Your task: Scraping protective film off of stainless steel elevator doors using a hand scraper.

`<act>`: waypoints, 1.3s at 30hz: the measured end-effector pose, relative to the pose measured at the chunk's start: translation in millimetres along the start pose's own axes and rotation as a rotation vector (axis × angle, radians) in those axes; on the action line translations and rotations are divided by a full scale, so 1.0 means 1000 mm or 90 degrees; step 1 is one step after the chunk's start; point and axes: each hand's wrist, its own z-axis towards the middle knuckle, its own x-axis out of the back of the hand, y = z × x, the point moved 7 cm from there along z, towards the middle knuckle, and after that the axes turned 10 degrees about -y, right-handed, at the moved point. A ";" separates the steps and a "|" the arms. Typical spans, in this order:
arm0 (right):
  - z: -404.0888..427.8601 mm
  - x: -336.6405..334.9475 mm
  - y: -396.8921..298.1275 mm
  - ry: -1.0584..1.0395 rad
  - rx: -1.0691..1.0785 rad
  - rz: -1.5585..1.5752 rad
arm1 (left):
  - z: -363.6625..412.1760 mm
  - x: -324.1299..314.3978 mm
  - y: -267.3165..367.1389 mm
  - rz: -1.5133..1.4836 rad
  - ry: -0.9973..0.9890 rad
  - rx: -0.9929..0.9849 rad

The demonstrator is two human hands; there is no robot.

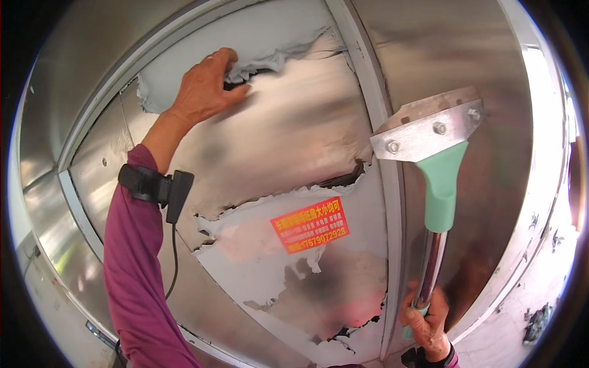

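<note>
My left hand [204,89] lies against the upper part of a shiny metal wall panel [276,133], over a pale protective film [257,32] with a ragged, crumpled lower edge. Its thumb and fingers are spread on either side of that torn edge, and I see nothing gripped between them. In my right hand [428,317], at the lower right, is the grip of a long-handled scraper [441,188]. The scraper points upward, with a green plastic neck, a metal tube and a wide bolted blade head. Its blade appears in front of the panel's right frame strip.
Lower on the panel, more torn pale film [248,267] bears a red sticker [310,225] with writing. A raised metal frame [368,60] borders the panel. At right, dark debris [537,324] lies on a light floor [497,340]. A cable [175,262] hangs from my left wrist strap.
</note>
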 end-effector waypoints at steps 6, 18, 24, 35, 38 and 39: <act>0.001 -0.003 0.008 -0.038 -0.033 -0.028 | 0.033 -0.023 0.022 0.209 -0.084 0.073; 0.015 -0.067 0.047 -0.121 -0.114 0.097 | 0.048 -0.026 0.021 0.286 -0.044 -0.070; 0.061 -0.086 0.050 -0.132 -0.103 0.092 | 0.055 -0.016 0.002 0.245 -0.097 -0.023; 0.168 -0.098 0.012 -0.174 0.030 0.189 | 0.062 0.002 0.002 0.177 -0.091 -0.078; 0.183 -0.092 0.001 -0.173 0.057 0.154 | 0.062 0.003 0.004 0.157 -0.076 -0.107; 0.189 -0.088 -0.001 -0.163 0.067 0.123 | 0.062 0.002 0.005 0.157 -0.078 -0.105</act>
